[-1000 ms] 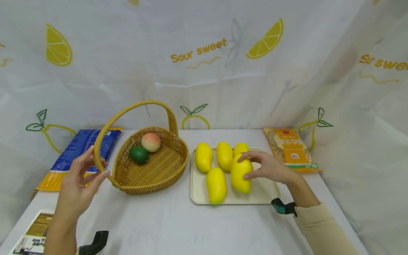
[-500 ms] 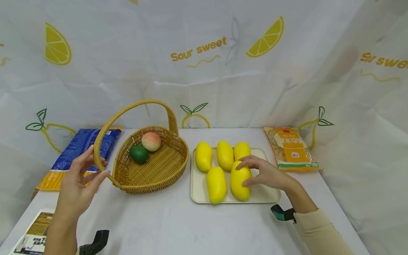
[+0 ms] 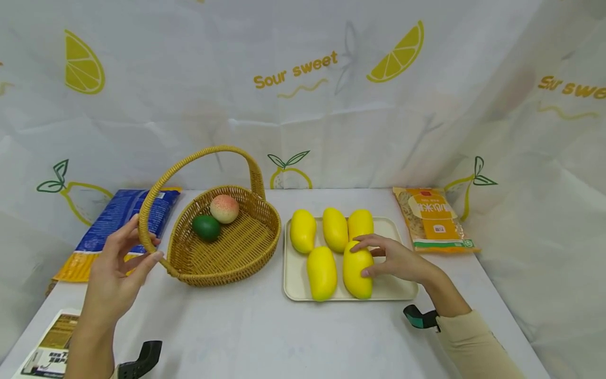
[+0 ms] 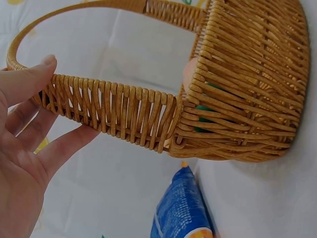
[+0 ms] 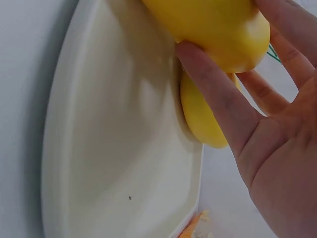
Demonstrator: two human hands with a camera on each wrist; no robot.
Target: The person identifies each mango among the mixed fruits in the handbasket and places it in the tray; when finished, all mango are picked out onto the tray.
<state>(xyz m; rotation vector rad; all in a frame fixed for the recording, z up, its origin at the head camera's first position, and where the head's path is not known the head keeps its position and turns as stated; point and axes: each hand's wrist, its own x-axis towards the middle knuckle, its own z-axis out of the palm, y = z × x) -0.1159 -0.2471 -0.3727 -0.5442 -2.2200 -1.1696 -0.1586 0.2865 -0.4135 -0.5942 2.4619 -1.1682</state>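
My left hand (image 3: pixel 115 268) pinches the handle (image 4: pixel 114 109) of a wicker basket (image 3: pixel 222 273) between thumb and fingers. Inside the basket lie a peach (image 3: pixel 224 209) and a dark green fruit (image 3: pixel 206 228), perhaps an avocado or lime. On the right, my right hand (image 3: pixel 395 258) grips a yellow mango (image 3: pixel 357 276) by its upper part, thumb on the near side and fingers over the top. That mango sits at the front of a cream tray (image 3: pixel 395 289). Several more mangoes (image 3: pixel 322 273) share the tray. In the right wrist view, thumb and fingers surround the mango (image 5: pixel 218 29).
A blue and orange packet (image 3: pixel 123 221) lies behind my left hand. An orange-labelled packet (image 3: pixel 432 221) is at the back right, beside the tray. A printed card (image 3: pixel 49 347) lies at the front left. A printed curtain (image 3: pixel 303 116) hangs behind the white table (image 3: pixel 260 337).
Gripped by my right hand, the mango has come down toward the tray's front edge, beside another front mango. My left hand keeps its hold on the basket handle.
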